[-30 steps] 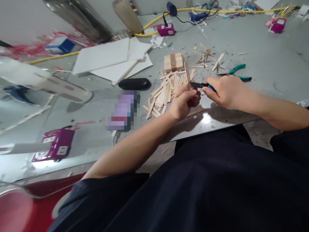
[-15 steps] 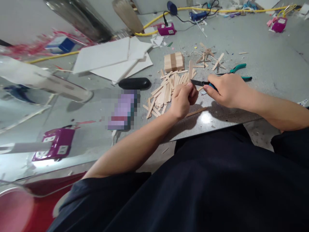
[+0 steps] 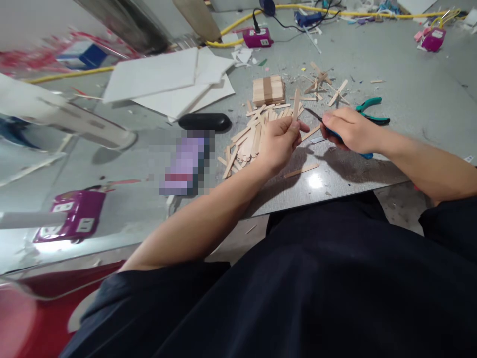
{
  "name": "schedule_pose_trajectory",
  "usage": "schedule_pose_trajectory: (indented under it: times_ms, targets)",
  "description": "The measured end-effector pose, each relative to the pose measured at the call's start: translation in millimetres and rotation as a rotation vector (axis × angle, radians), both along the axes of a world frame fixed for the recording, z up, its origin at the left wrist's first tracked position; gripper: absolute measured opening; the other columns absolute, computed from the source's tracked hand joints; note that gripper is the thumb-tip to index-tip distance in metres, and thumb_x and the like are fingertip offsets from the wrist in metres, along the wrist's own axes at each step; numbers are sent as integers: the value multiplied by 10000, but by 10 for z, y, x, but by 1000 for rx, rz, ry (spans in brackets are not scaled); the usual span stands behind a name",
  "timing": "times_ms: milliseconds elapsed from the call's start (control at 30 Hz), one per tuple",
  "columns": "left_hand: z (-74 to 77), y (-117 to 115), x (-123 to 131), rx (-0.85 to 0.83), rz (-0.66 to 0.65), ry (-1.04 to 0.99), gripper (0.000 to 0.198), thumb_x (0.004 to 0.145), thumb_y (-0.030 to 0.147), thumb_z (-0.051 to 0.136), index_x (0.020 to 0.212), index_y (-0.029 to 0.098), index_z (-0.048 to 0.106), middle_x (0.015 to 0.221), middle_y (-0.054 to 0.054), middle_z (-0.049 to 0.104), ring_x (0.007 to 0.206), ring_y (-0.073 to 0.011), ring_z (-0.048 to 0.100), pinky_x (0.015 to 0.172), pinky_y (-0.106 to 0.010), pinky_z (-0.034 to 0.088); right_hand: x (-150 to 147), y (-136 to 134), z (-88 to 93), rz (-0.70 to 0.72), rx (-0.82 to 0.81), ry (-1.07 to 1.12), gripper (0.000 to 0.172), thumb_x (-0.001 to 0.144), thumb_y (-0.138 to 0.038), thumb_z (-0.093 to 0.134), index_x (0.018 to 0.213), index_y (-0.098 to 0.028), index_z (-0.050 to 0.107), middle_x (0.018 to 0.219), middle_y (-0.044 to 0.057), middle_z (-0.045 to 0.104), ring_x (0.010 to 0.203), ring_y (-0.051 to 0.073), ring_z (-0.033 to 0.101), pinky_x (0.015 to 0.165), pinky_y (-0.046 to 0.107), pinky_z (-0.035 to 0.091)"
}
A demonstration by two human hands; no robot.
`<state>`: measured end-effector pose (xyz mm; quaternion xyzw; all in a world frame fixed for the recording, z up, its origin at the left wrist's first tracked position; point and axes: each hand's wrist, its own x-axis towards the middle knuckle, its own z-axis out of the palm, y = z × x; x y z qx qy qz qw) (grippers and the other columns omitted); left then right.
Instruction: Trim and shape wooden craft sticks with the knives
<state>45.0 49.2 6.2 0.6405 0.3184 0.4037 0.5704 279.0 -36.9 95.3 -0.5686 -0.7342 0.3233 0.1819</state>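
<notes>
My left hand [image 3: 278, 143] pinches a flat wooden craft stick [image 3: 296, 102] and holds it upright over the grey table [image 3: 410, 89]. My right hand [image 3: 348, 130] is closed round a small blue-handled cutter [image 3: 367, 155]; its dark blade [image 3: 315, 115] points left, close beside the stick. Under my left hand lies a loose pile of wooden sticks [image 3: 248, 139]. A banded bundle of sticks [image 3: 268, 90] sits just behind the pile.
Teal-handled pliers [image 3: 368, 112] lie behind my right hand, glued stick crosses [image 3: 324, 85] further back. A black oblong case [image 3: 204, 122], white boards [image 3: 167, 84], magenta power strips [image 3: 72, 219] and yellow cable [image 3: 238, 25] surround the area. One stick [image 3: 301, 170] lies near the table edge.
My left hand has turned the stick more upright and lifted it slightly. The cutter blade has drawn back to the right, away from the stick's lower end.
</notes>
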Motion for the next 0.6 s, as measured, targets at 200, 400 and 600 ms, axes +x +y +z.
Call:
schedule_pose_trajectory:
  times_ms: [200,400,600]
  targets:
    - [23,-97,28,64,19,-29,550,1110,644,877,764,287,643,596,39,433,575,-156,407,527,-314,286,-44,-54,-76,102,176,-157,639,1376,-615,231,1278,-282,767,1077,93,817,984,300,708,921,434,572]
    - [-16,-221,28,275,71,49,692,1194,804,740,762,286,582,654,5,494,644,-189,452,595,-357,339,-27,-103,-118,117,193,-59,397,1323,-480,412,1279,-275,749,1110,92,833,1027,309,708,987,453,527]
    - [-148,-211,-12,535,153,111,816,1232,1004,490,838,291,545,730,-15,574,684,-205,520,666,-409,391,-60,-143,-210,84,242,26,287,1331,-454,507,1140,-287,640,951,51,741,915,286,641,905,439,458]
